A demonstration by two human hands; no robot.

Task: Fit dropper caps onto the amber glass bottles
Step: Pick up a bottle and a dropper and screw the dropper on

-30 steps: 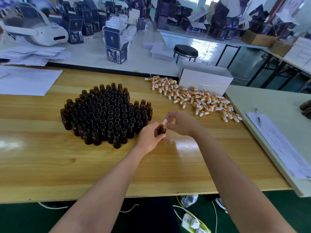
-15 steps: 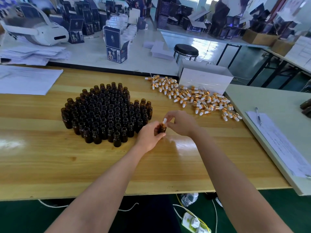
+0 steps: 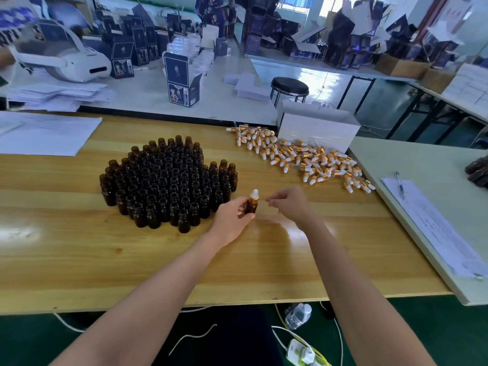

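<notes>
Left hand (image 3: pixel 232 220) gripping capped bottle (image 3: pixel 251 204), right hand (image 3: pixel 289 204) seemingly empty beside

A: The table (image 3: pixel 79 254) looks like wood, varnished glossy; light glares off its grain.
B: And the bottles (image 3: pixel 163 180)?
A: Dark amber glass, smooth, with small highlights. The one in the left hand (image 3: pixel 232 220) carries a cap (image 3: pixel 254 196) with a shiny gold metallic collar and a matt white bulb, rubber or plastic, hard to tell.
B: The heap of caps (image 3: pixel 303 159) looks the same: gold shine, white matt tops.
A: The box (image 3: pixel 317 128) behind them looks like white card, its front wrapped in glossy film.
B: The sheets (image 3: pixel 45 136) at left are matt white paper.
</notes>
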